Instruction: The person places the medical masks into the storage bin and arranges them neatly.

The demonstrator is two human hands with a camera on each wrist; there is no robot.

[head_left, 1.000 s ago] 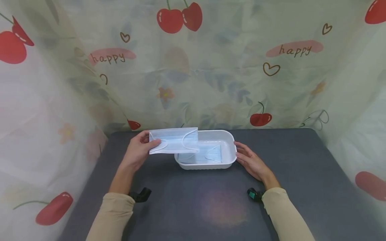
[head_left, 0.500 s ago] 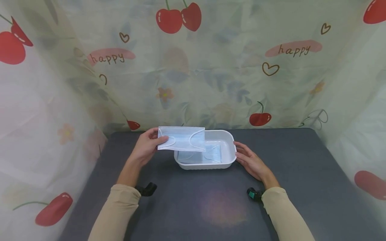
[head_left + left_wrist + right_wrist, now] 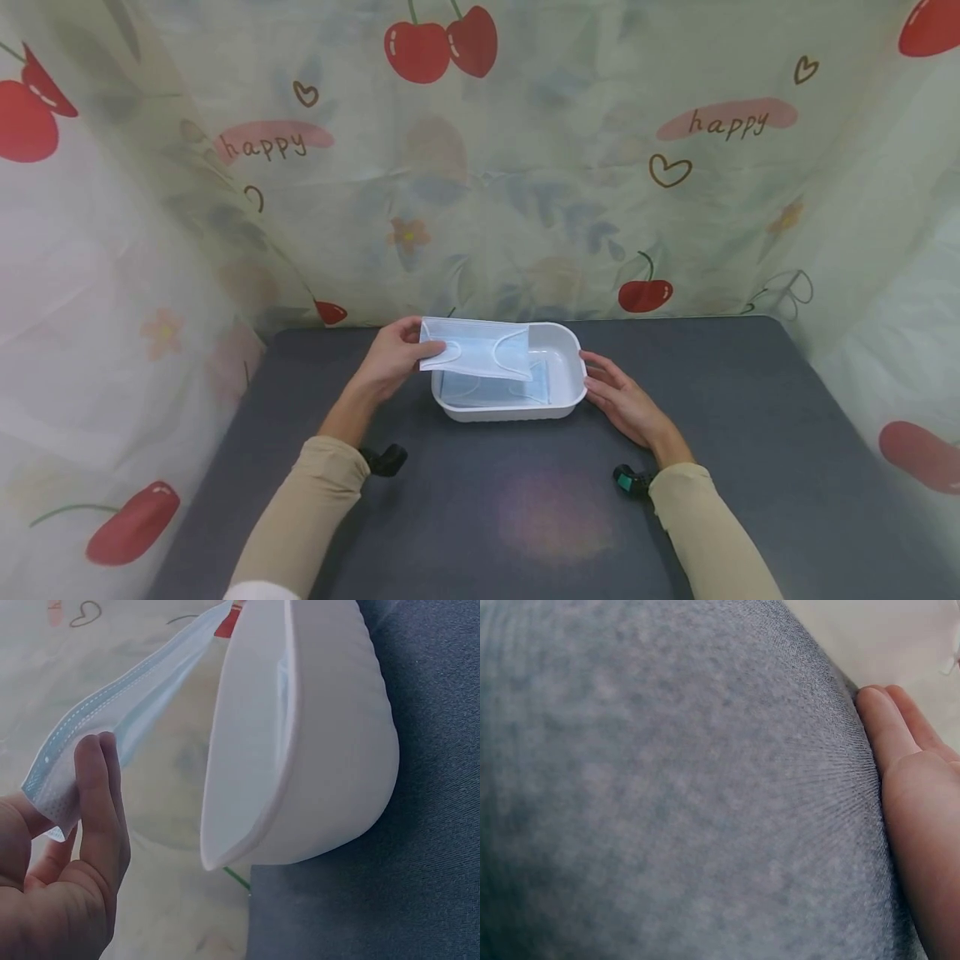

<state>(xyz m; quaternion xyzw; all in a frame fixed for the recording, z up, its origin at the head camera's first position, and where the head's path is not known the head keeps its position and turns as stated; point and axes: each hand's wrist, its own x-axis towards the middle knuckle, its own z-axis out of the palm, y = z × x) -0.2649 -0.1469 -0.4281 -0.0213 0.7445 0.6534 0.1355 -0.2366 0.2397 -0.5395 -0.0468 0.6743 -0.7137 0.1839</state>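
Observation:
My left hand pinches the left end of a pale blue face mask with white ear loops, thumb on top. The mask hangs over the left part of a white tray; in the left wrist view the held mask slants above the rim of the tray. A second face mask lies flat inside the tray, partly covered by the held one. At the tray's right end, my right hand rests with relaxed fingers against the wall. The right wrist view shows fingers of that hand.
The tray stands near the back edge of a dark grey table. A patterned curtain with cherries and hearts hangs behind the table and along both sides. Black wrist devices sit on the left and right wrists.
My left hand has carried the held mask to the right, further over the tray. The right hand and the tray have stayed in place.

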